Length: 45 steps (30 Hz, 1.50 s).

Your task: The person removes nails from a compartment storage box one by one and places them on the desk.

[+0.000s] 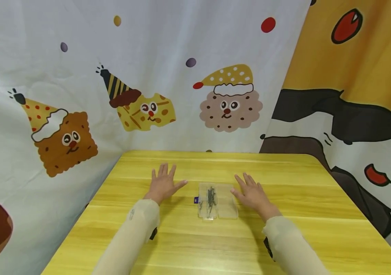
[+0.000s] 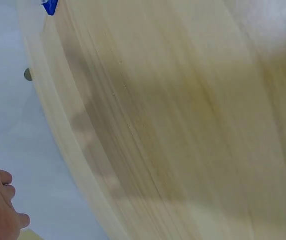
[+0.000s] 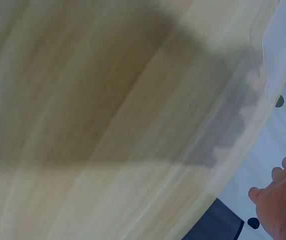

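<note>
A clear plastic box (image 1: 227,204) lies with its lid folded out flat in the middle of the table. Dark metal screws or nails (image 1: 211,196), too small to name surely, fill part of its left half. A small blue-purple latch (image 1: 196,199) sticks out at its left side. To the left of the box, my left hand (image 1: 162,186) is spread, palm down, holding nothing. On the other side my right hand (image 1: 253,195) is spread too, its thumb close by the box's right edge. Each wrist view shows part of its hand at the frame's edge, with a hand shadow on the wood.
The yellow wood-grain table (image 1: 188,244) reaches back to a white cloth (image 1: 154,42) printed with cartoon biscuits and cheese. On the right hangs a yellow, black and white printed part of the cloth (image 1: 363,76).
</note>
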Tool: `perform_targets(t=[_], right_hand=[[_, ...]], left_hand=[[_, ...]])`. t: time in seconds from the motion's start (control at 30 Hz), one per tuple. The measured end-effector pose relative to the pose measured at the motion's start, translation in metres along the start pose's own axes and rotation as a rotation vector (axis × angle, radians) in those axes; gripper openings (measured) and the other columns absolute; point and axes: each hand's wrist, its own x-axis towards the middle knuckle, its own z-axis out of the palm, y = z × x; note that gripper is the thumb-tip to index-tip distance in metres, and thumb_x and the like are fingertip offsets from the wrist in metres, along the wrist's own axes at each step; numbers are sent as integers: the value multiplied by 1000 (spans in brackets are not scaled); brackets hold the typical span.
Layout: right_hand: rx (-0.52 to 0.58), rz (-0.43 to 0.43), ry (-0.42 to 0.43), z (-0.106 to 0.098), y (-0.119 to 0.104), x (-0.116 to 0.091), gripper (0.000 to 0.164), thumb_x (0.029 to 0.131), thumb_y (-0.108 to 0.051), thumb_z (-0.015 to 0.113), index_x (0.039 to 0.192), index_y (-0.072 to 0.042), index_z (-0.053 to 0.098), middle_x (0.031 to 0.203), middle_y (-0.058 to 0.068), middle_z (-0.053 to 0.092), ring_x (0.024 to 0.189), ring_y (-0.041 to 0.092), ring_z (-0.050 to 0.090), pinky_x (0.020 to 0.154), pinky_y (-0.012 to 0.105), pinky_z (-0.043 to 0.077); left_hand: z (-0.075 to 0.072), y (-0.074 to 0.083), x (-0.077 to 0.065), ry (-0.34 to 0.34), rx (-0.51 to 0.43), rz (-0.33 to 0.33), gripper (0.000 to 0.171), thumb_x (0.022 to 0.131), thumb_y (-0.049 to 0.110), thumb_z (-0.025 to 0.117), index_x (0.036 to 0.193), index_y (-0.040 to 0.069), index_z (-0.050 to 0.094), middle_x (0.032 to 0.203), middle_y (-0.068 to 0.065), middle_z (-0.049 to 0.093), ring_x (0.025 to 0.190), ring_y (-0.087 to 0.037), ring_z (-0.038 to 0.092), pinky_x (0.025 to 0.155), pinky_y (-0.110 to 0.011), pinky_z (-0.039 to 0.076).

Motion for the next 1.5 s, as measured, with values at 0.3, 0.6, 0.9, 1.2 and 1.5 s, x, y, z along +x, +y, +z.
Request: perform_targets(t=[0.3,0.6,0.9,1.2,1.5], right_hand=[[59,12,-61,12,-11,-4,69,103,-52,42,158,-14,25,160,27,12,146,47,11,110,70,11],[87,27,-98,21,-21,-8,67,102,-49,48,157,-14,29,161,25,14,147,45,12,112,67,10],[94,12,-114,27,-24,-10,71,98,-51,54,155,-13,34,158,28,21,145,47,17,111,68,15],[74,42,-129,31,-24,-12,73,98,-55,52,156,-16,33,158,28,21,145,47,16,110,71,12],[85,66,-132,32,-20,-14,70,98,-54,53,154,-15,36,157,29,21,145,49,14,108,73,9]], left_hand=[[1,10,-5,21,-123,-25,91,94,70,44,159,10,19,161,-24,13,149,-38,8,115,-63,3],[3,20,-6,75,-250,-31,88,94,66,49,158,10,24,160,-23,19,148,-39,17,116,-61,8],[6,35,-13,104,-395,-55,82,96,58,54,156,10,27,158,-22,26,144,-41,25,113,-61,20],[16,54,-22,109,-572,-75,79,96,52,58,156,9,29,157,-18,31,143,-39,29,112,-60,23],[28,72,-30,166,-717,-121,75,96,43,63,153,6,33,153,-19,37,140,-40,35,111,-57,29]])
